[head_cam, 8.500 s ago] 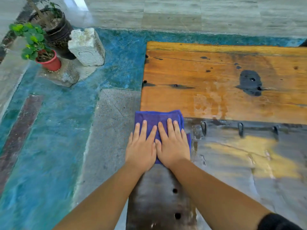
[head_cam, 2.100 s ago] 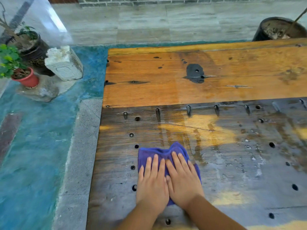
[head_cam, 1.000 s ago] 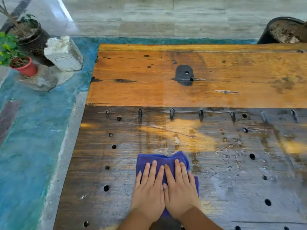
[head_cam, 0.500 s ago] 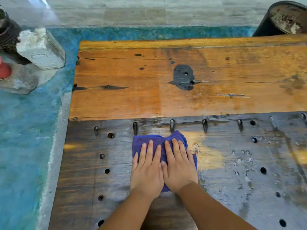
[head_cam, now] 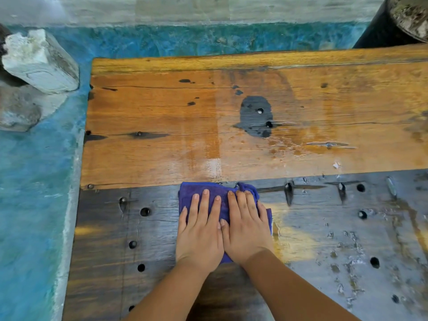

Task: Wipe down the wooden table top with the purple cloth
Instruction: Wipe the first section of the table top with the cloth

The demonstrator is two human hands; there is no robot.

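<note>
The purple cloth (head_cam: 215, 191) lies flat on the wooden table top (head_cam: 162, 126), its far edge at the seam between the dark grey plank and the orange plank. My left hand (head_cam: 200, 230) and my right hand (head_cam: 246, 225) press down on it side by side, palms flat, fingers pointing away from me. The hands hide most of the cloth. Wet streaks and droplets shine on the dark plank to the right and on the orange plank beyond the cloth.
Dark holes and metal nails (head_cam: 288, 193) dot the dark plank. The table's left edge (head_cam: 78, 205) drops to a blue-green floor. A white stone block (head_cam: 39, 61) sits at the far left, a black pot (head_cam: 398, 22) at the far right corner.
Both hands have pushed the cloth away from me across the dark plank, from near the front up to the seam with the orange plank.
</note>
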